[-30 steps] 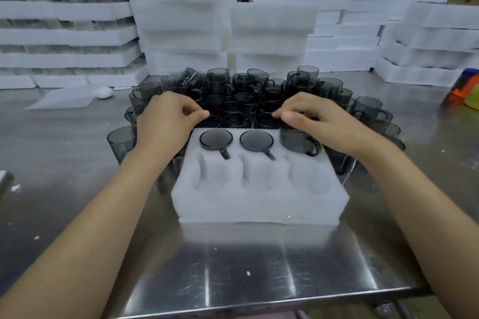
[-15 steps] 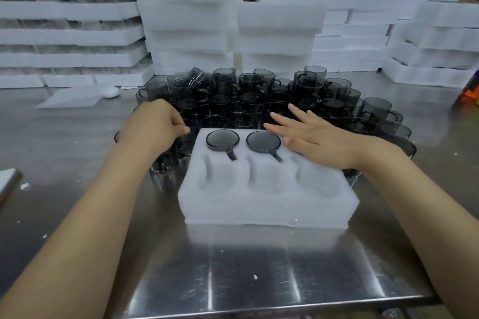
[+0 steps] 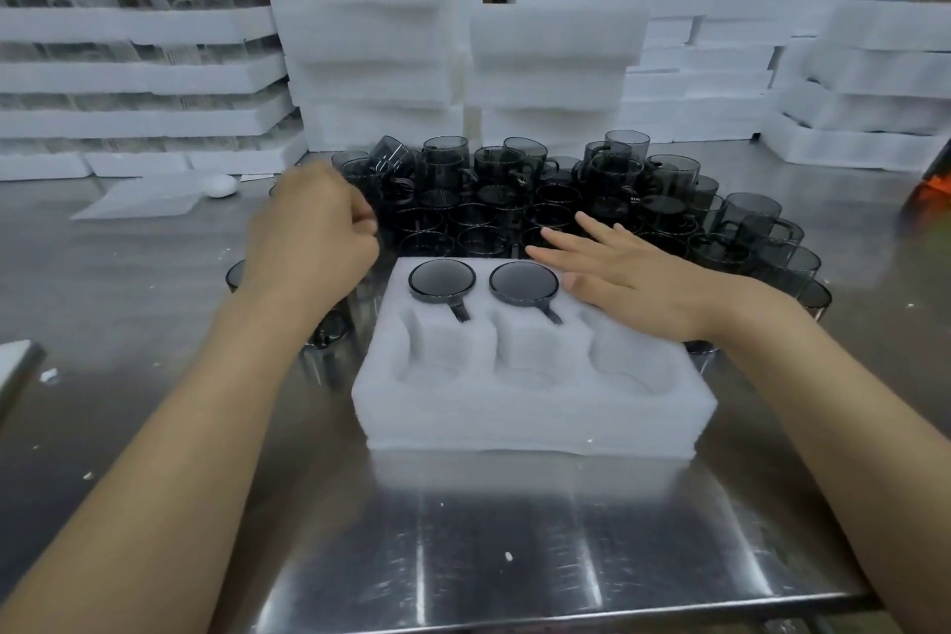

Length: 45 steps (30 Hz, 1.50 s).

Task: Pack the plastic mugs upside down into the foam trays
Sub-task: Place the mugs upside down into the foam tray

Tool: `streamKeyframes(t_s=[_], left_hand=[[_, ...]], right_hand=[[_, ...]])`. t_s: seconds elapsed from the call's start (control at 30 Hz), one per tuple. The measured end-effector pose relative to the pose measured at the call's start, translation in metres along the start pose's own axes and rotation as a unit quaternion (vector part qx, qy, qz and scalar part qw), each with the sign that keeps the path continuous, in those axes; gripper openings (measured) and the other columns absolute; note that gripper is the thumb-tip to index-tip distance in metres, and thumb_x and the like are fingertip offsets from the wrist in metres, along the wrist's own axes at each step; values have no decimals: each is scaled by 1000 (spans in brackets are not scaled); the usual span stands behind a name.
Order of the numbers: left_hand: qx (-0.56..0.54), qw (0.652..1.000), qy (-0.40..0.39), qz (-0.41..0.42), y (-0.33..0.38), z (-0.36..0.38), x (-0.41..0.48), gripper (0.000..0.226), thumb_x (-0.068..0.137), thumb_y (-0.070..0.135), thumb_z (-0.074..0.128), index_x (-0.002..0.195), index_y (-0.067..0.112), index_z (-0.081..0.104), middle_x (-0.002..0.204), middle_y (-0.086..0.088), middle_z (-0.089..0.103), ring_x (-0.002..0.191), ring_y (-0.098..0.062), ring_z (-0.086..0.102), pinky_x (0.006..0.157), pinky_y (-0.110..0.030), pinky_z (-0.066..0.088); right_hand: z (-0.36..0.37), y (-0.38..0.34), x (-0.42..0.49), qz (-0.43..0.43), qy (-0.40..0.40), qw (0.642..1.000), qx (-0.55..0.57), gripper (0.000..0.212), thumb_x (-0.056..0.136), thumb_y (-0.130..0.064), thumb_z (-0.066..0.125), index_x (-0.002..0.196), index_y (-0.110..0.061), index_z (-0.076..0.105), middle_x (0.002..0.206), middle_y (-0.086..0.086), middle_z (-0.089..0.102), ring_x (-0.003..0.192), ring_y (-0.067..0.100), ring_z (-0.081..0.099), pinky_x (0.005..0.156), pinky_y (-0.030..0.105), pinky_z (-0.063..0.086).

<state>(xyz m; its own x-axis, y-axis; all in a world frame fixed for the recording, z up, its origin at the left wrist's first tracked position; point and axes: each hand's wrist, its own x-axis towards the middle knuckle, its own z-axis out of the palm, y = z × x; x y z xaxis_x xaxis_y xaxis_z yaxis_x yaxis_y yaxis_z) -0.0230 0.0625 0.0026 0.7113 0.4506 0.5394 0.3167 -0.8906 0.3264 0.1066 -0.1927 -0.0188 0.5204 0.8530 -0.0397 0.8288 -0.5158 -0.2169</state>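
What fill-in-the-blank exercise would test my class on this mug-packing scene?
1. The white foam tray shows ___ upturned smoky grey plastic mugs uncovered, both in its back row.
2. All three pockets in the tray's front row are ___.
3. The ___ hand lies flat on the tray's back right corner.
Missing words: two; empty; right.

The right hand (image 3: 643, 283) covers the far right pocket of the foam tray (image 3: 530, 417), hiding its contents. The left hand (image 3: 309, 232) is blurred; whether it holds anything is unclear. The right edge cuts off an orange object (image 3: 934, 185).
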Motion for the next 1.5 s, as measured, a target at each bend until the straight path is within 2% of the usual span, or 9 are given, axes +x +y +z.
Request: streamKeyframes(t_s=[0.13,0.43,0.53,0.63,0.77,0.93,1.1,1.3,1.5], left_hand=[[-51,977,139,152,19,-4,-6,9,88,8,62,90,5,70,108,-6,54,106,-25,47,69,-40,45],[6,880,158,448,46,8,-24,23,90,0,54,85,10,75,96,-10,67,89,-28,57,60,-40,45],[-37,902,148,404,48,5,-26,19,89,16,61,102,11,74,100,-10,66,91,-26,57,68,-39,50],[-18,928,105,356,43,4,-23,52,84,37,63,124,5,63,114,-13,63,103,-25,54,78,-34,48],[-8,931,57,359,38,8,-22,48,84,38,60,114,2,68,122,-14,62,111,-32,59,79,-39,51],[-19,929,56,364,35,13,-20,44,86,42,56,105,6,71,122,-9,62,113,-28,58,81,-36,50],[-144,929,-31,339,39,10,-25,69,84,43,62,145,19,39,140,4,47,126,-14,47,96,-35,49],[-339,895,-171,234,47,-1,-26,66,77,30,75,138,26,48,130,17,58,120,3,53,101,-18,42],[-500,793,-307,166,22,-12,-14,52,80,11,72,128,18,53,127,2,63,120,-14,58,88,-21,49]], right_hand=[[1,-2,1,5,11,1000,15,59,91,-62,14,147,-47,14,157,-22,3,144,0,-15,119,33,-11],[-2,-21,1,-108,306,940,109,78,77,-55,66,144,-49,25,129,-34,42,126,-5,41,104,21,34],[1,-20,1,-133,346,924,93,72,76,-43,74,138,-36,40,128,-24,47,124,3,47,103,35,43],[1,-22,0,-153,361,916,89,69,75,-39,74,136,-32,43,128,-23,47,124,7,49,102,38,45],[2,-22,2,-189,377,906,38,66,76,-21,80,134,-21,50,129,-8,56,121,17,52,97,43,47],[3,-20,1,-188,372,908,41,69,76,-13,81,136,-20,49,131,-8,54,124,17,50,98,42,47],[3,-24,2,-225,378,894,88,68,80,-13,77,139,-15,44,136,0,46,128,10,44,101,29,46],[-2,-30,-3,-276,364,883,109,39,85,-23,70,121,-12,60,125,7,52,118,13,51,88,20,50],[-6,-51,-11,-274,289,904,157,14,83,-7,72,96,-1,69,127,12,52,99,15,62,83,26,53]])
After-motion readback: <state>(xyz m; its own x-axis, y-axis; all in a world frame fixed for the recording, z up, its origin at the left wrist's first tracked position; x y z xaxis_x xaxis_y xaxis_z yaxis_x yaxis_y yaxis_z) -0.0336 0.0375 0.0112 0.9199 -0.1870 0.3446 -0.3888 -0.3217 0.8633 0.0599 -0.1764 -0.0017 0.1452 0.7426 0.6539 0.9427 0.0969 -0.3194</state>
